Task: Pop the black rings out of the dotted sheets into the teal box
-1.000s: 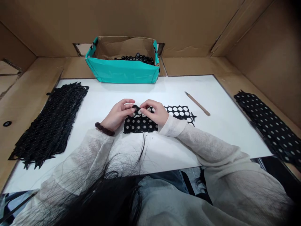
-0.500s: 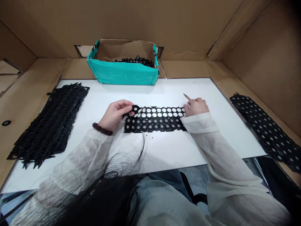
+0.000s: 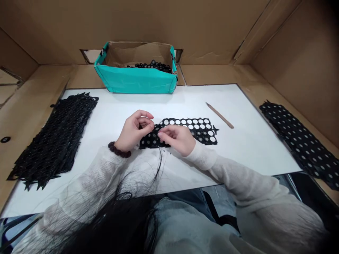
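A black perforated sheet with rows of round holes and ring-shaped pieces lies flat on the white board. At its left end is my left hand, fingers curled with thumb and index fingertip together; what they pinch, if anything, is too small to tell. My right hand rests over the middle of the sheet, its fingers pinched and pointing left towards the left hand. Something in its grip cannot be made out. A slim brown stick-like tool with a pointed tip lies to the right, apart from both hands.
A turquoise-fronted cardboard box holding black rings stands at the back. Stacked black sheets lie at left, and another black sheet with pale dots at right. One loose black ring is at far left. Cardboard walls enclose the board.
My right hand has let go of the pointed tool, now lying on the board, and moved left over the sheet. My left hand stays near the sheet's left end, its fingers now more curled.
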`<action>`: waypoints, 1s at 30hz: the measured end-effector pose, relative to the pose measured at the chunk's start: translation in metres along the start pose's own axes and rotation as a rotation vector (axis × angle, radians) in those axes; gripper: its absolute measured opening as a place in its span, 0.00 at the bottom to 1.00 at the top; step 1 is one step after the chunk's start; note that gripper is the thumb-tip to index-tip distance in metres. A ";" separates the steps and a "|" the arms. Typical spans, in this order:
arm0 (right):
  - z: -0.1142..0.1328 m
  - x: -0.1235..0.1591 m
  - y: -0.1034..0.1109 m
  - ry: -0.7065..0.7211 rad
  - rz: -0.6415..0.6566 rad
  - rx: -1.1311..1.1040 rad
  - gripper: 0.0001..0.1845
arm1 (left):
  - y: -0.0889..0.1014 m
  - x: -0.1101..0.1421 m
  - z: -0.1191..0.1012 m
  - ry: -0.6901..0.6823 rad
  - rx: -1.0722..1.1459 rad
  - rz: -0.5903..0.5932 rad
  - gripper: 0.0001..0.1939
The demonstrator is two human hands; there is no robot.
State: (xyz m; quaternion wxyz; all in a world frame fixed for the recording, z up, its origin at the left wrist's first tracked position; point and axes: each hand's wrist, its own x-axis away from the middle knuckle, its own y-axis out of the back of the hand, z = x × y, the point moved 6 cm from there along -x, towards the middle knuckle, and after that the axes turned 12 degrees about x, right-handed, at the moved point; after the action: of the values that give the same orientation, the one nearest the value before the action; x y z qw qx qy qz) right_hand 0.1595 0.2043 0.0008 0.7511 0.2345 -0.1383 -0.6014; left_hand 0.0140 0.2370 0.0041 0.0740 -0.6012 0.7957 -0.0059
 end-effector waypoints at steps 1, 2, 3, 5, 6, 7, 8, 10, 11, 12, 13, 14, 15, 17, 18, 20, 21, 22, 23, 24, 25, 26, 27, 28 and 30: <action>-0.001 -0.001 -0.008 -0.057 0.040 -0.085 0.14 | -0.002 0.001 0.001 0.005 -0.002 0.011 0.11; -0.004 -0.003 -0.013 -0.111 0.059 -0.156 0.15 | -0.004 0.002 0.001 0.007 -0.002 0.024 0.11; -0.007 -0.004 -0.015 -0.158 0.064 -0.211 0.15 | -0.006 0.003 0.001 0.005 -0.001 0.038 0.11; -0.013 -0.006 -0.015 -0.215 0.070 -0.278 0.16 | -0.009 0.004 0.001 -0.007 -0.008 0.065 0.10; -0.015 -0.006 -0.015 -0.225 0.071 -0.293 0.15 | -0.011 0.004 0.000 -0.012 -0.017 0.078 0.10; -0.016 -0.006 -0.015 -0.227 0.071 -0.298 0.14 | -0.012 0.005 -0.001 -0.015 -0.029 0.088 0.10; -0.016 -0.006 -0.015 -0.222 0.068 -0.296 0.13 | -0.013 0.005 -0.001 -0.017 -0.044 0.097 0.10; -0.016 -0.006 -0.015 -0.207 0.051 -0.275 0.10 | -0.015 0.006 -0.001 -0.021 -0.075 0.111 0.12; -0.016 -0.006 -0.016 -0.202 0.038 -0.260 0.09 | -0.016 0.006 -0.002 -0.026 -0.086 0.117 0.12; -0.015 -0.005 -0.016 -0.201 0.029 -0.245 0.07 | -0.018 0.006 -0.002 -0.034 -0.095 0.124 0.13; -0.016 -0.005 -0.017 -0.203 0.021 -0.231 0.06 | -0.020 0.007 -0.001 -0.042 -0.101 0.129 0.12; -0.016 -0.005 -0.017 -0.207 0.013 -0.220 0.05 | -0.021 0.007 -0.001 -0.052 -0.106 0.133 0.12; -0.017 -0.005 -0.018 -0.210 0.003 -0.211 0.04 | -0.023 0.007 -0.001 -0.061 -0.108 0.135 0.11; -0.019 -0.004 -0.018 -0.210 -0.012 -0.203 0.04 | -0.026 0.008 0.000 -0.075 -0.111 0.136 0.10; -0.020 -0.004 -0.019 -0.206 -0.013 -0.206 0.04 | -0.027 0.008 0.000 -0.078 -0.113 0.138 0.10; -0.021 -0.003 -0.020 -0.195 -0.011 -0.219 0.04 | -0.028 0.009 0.001 -0.077 -0.118 0.141 0.09; -0.021 -0.003 -0.020 -0.188 -0.008 -0.225 0.04 | -0.028 0.009 0.001 -0.076 -0.119 0.140 0.09; -0.021 -0.003 -0.019 -0.178 -0.003 -0.230 0.05 | -0.028 0.009 0.001 -0.073 -0.121 0.139 0.10; -0.020 -0.002 -0.019 -0.166 0.003 -0.233 0.07 | -0.028 0.010 0.002 -0.069 -0.123 0.142 0.11; -0.019 -0.002 -0.019 -0.149 0.016 -0.239 0.09 | -0.027 0.010 0.002 -0.062 -0.123 0.145 0.11; -0.018 -0.002 -0.019 -0.129 0.036 -0.248 0.11 | -0.027 0.010 0.002 -0.055 -0.117 0.145 0.11; -0.017 -0.003 -0.019 -0.110 0.060 -0.263 0.12 | -0.027 0.010 0.002 -0.045 -0.107 0.137 0.11; -0.016 -0.003 -0.020 -0.092 0.083 -0.280 0.12 | -0.025 0.010 0.002 -0.034 -0.090 0.119 0.11; -0.016 -0.003 -0.020 -0.077 0.101 -0.297 0.11 | -0.024 0.009 0.003 -0.020 -0.066 0.092 0.11; -0.017 -0.005 -0.021 -0.063 0.111 -0.310 0.09 | -0.019 0.007 0.004 0.017 -0.007 0.021 0.13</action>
State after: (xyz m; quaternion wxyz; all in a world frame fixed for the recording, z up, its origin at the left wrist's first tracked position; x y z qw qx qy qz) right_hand 0.1493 0.2089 -0.0242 0.8056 0.0889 -0.0802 -0.5802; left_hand 0.0310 0.2248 0.0015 0.0649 -0.5930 0.8026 -0.0073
